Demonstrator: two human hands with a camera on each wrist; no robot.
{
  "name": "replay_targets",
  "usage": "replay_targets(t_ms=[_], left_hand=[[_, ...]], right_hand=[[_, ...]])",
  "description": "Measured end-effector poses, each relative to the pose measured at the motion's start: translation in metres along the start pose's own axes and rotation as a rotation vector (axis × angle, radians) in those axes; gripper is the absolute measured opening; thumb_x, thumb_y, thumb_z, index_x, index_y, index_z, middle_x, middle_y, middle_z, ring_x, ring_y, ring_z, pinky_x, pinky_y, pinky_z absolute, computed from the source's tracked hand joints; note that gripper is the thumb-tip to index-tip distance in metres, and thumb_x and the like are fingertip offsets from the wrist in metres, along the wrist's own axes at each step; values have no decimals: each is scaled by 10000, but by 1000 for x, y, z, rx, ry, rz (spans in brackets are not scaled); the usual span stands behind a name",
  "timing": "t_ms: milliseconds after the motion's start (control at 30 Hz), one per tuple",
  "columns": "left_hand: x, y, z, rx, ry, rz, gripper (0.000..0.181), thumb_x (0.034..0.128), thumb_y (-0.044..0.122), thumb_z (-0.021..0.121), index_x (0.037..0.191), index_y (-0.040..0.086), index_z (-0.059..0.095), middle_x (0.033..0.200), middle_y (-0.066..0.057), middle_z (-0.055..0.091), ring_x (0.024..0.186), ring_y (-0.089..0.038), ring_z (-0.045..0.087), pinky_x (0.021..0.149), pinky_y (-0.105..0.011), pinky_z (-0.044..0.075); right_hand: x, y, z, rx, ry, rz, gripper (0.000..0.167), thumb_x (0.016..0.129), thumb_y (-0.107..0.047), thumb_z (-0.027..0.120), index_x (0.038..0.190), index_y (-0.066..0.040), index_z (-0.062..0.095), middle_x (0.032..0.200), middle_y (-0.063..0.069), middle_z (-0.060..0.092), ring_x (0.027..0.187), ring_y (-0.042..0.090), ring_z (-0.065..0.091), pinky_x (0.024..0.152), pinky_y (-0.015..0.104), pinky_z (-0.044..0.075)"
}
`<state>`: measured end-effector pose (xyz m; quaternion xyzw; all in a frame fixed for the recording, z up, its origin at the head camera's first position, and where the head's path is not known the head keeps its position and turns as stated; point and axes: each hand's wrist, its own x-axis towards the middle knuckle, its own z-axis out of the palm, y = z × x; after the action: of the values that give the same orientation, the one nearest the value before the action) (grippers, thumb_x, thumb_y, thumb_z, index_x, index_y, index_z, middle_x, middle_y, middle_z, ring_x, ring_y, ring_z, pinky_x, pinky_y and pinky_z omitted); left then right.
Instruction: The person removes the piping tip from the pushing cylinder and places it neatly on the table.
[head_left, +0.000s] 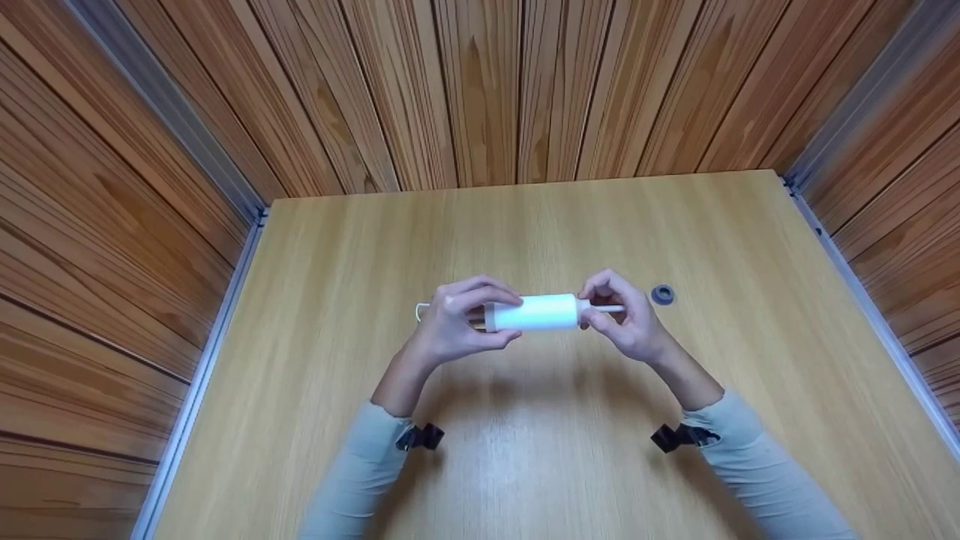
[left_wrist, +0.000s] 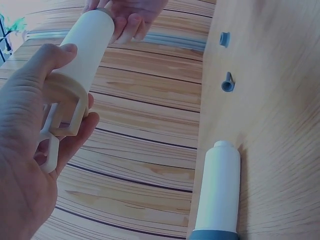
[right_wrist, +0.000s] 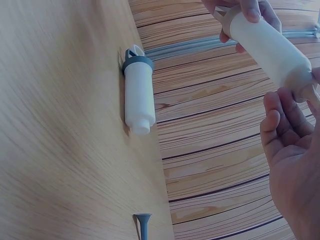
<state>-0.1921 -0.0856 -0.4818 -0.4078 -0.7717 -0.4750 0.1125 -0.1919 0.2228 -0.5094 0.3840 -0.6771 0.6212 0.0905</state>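
A white bottle (head_left: 536,312) lies level between both hands above the table. My left hand (head_left: 463,319) grips its left end, thumb on one side and fingers on the other. In the left wrist view, this end carries a beige cap (left_wrist: 65,90) with a handle and a pale loop (left_wrist: 51,155). My right hand (head_left: 624,322) pinches a pale stemmed end piece (head_left: 609,308) at the bottle's narrow right end. Its thin stem points right. Fingers partly cover the join, so whether the piece is fastened cannot be told.
On the table (head_left: 525,240) lies a second white bottle (right_wrist: 140,95) with a blue-grey cap (right_wrist: 137,64). A dark ring (head_left: 662,294) sits right of my right hand. Near it is a dark stemmed piece (left_wrist: 228,84) with a flared end. Wood-panelled walls (head_left: 480,90) enclose the table.
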Motion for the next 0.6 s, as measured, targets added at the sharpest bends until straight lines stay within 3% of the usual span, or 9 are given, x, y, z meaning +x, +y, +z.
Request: replay_targets(t_ms=[333,600], left_hand=[[1,-1,1,-5,10,14,339,864,94,966,1172,38,836,1214,-158,824,1127,-330,829,918,-371,715],[0,1,1,14,21,19,343,857,112,971,1167,41,841,1194,-151,832,1101,-325,828,896,-391,722]], right_hand=[[-1,-3,0,-1,4,-16,266,896,200,683,1127,186,551,1181,-137,687,1017,75,705,897,184,626],[-2,-3,-1,-52,17,0,281,934,60,650,1176,159,549,1156,-137,697,994,98,713,878,203,618]])
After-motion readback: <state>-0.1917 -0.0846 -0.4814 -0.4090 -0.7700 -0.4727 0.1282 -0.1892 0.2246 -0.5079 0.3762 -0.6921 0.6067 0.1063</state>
